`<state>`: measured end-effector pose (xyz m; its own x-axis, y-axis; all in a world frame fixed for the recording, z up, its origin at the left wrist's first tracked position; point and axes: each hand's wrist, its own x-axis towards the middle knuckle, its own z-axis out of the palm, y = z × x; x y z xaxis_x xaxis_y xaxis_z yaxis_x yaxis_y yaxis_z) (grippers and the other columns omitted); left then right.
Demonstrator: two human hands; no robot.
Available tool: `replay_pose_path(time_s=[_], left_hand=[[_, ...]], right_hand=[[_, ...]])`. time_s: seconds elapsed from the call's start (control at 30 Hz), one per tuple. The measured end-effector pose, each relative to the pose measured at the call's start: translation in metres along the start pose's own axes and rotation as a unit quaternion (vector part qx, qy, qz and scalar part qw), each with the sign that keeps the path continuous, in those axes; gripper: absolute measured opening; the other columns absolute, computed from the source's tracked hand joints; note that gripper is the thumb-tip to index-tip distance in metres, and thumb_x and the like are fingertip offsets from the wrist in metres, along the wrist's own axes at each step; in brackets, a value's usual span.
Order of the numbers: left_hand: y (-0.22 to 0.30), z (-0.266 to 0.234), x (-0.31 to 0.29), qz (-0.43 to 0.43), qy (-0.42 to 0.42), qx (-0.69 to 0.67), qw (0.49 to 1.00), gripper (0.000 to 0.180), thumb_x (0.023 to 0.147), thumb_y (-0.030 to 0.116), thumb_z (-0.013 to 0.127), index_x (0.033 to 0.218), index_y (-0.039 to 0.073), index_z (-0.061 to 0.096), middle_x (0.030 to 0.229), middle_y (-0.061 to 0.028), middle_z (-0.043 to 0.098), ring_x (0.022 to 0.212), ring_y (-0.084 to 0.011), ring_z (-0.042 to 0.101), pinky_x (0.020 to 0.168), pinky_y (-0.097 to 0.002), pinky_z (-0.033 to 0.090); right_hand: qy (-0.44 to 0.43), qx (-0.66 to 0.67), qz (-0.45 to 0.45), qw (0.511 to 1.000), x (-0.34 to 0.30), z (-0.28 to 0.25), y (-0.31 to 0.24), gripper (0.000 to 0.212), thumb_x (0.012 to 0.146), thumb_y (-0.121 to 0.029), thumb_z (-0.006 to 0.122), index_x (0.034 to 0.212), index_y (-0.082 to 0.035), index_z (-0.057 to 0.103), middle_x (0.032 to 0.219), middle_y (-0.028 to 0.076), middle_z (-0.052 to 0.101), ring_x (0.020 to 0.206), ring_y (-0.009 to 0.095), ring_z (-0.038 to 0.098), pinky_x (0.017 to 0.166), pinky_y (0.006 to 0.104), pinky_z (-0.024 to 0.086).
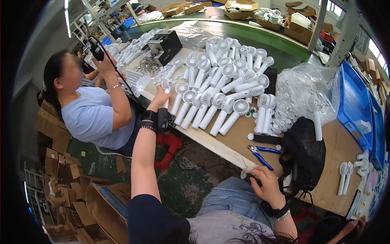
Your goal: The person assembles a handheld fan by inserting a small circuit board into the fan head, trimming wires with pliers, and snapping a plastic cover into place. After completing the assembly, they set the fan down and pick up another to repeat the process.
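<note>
My left hand [159, 99] reaches out to the table's near edge and is closed round a small white handheld fan [166, 84], its round head showing above my fingers. Beside it a large heap of similar white handheld fans [217, 95] covers the tabletop. My right hand [267, 188] rests low at the table's front edge, its fingers curled on a dark object [256, 179] that they mostly hide. A small pale piece [245, 172] shows by those fingertips. Just beyond lie blue-handled cutters [262, 155] and a black mesh bag [307, 156].
Small white parts fill a clear plastic bag [298, 97] right of the fans. A blue tray [357, 105] stands at the right. A black-sided machine [163, 47] stands far left. A co-worker [95, 110] sits at my left. Cardboard boxes [107, 203] crowd the floor.
</note>
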<state>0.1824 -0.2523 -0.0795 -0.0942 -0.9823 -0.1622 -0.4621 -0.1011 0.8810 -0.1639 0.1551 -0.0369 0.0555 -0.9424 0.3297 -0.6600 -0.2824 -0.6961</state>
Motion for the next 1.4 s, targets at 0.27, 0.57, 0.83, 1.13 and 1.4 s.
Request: replay_pose_path(time_s=[0.27,0.57,0.83,1.13,1.4], left_hand=[[-0.013,0.007,0.012,0.128,0.265,0.347,0.890,0.060,0.074,0.014,0.062,0.124,-0.002,0.033,0.112,-0.0236,0.048,0.106,-0.0317,0.048,0.086,-0.0468,0.042],[0.028,0.043,-0.053,0.164,0.118,0.509,0.837,0.040,0.081,0.032,0.057,0.104,-0.001,0.049,0.100,-0.0205,0.058,0.094,-0.0369,0.054,0.080,-0.0488,0.044],[0.003,0.016,-0.034,0.202,0.151,0.262,0.932,0.032,0.089,0.030,0.048,0.103,0.001,0.047,0.070,-0.0109,0.059,0.055,-0.0238,0.055,0.055,-0.0354,0.047],[0.122,0.085,-0.208,0.040,-0.393,-0.417,0.819,0.034,0.096,0.032,0.039,0.116,0.005,0.039,0.064,-0.0030,0.041,0.041,-0.0092,0.039,0.038,-0.0215,0.034],[0.126,0.158,-0.284,0.036,-0.504,-0.438,0.743,0.040,0.096,0.028,0.042,0.130,0.010,0.029,0.076,-0.0085,0.049,0.047,-0.0101,0.045,0.044,-0.0210,0.038]], right_hand=[[-0.014,0.015,-0.014,1.000,-0.015,-0.007,-0.002,0.024,0.073,-0.001,0.063,0.097,-0.003,0.060,0.086,0.013,0.060,0.078,0.030,0.060,0.067,0.0340,0.049],[0.026,0.034,0.005,0.999,-0.022,-0.001,-0.003,0.027,0.073,0.002,0.062,0.099,-0.002,0.060,0.085,0.013,0.060,0.074,0.026,0.061,0.065,0.0313,0.049],[0.027,0.066,0.026,0.997,-0.035,-0.008,-0.006,0.031,0.074,0.003,0.061,0.105,-0.001,0.057,0.086,0.012,0.060,0.075,0.024,0.061,0.067,0.0303,0.048],[0.094,0.139,-0.018,0.986,-0.030,-0.011,-0.012,0.044,0.075,0.004,0.059,0.118,-0.001,0.048,0.090,0.012,0.058,0.080,0.020,0.058,0.074,0.0296,0.046],[0.193,0.284,-0.010,0.939,0.007,-0.040,-0.035,0.047,0.077,0.004,0.057,0.122,0.000,0.045,0.105,0.012,0.052,0.086,0.016,0.056,0.078,0.0283,0.046]])
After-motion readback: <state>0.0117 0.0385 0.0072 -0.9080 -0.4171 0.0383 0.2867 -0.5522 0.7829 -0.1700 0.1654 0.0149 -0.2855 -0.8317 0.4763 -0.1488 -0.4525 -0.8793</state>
